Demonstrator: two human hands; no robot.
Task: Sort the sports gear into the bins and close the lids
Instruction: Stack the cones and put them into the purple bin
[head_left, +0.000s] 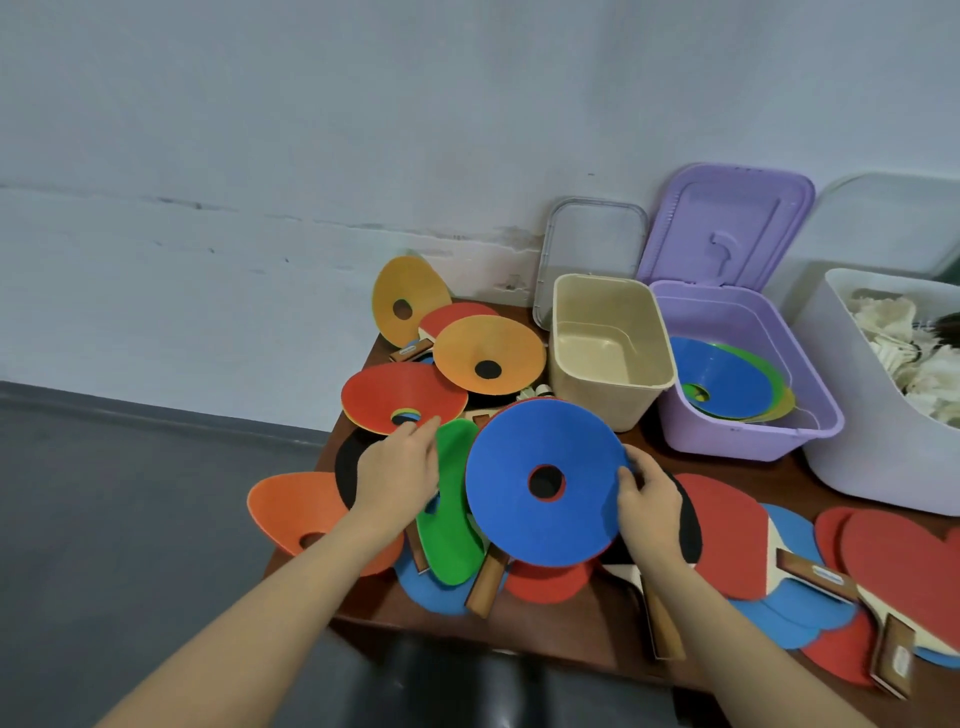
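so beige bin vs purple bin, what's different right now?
The beige bin holds nothing; the purple bin already holds stacked disc cones, blue on top. The purple bin's lid stands open behind it, while a clear lid leans on the wall behind the beige bin. The beige bin looks smaller. Both are open-topped, side by side.

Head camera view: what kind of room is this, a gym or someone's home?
Hard to say; probably a plain storage corner. A brown table stands against a scuffed bare wall, heaped with disc cones and table tennis paddles, beside open plastic bins.
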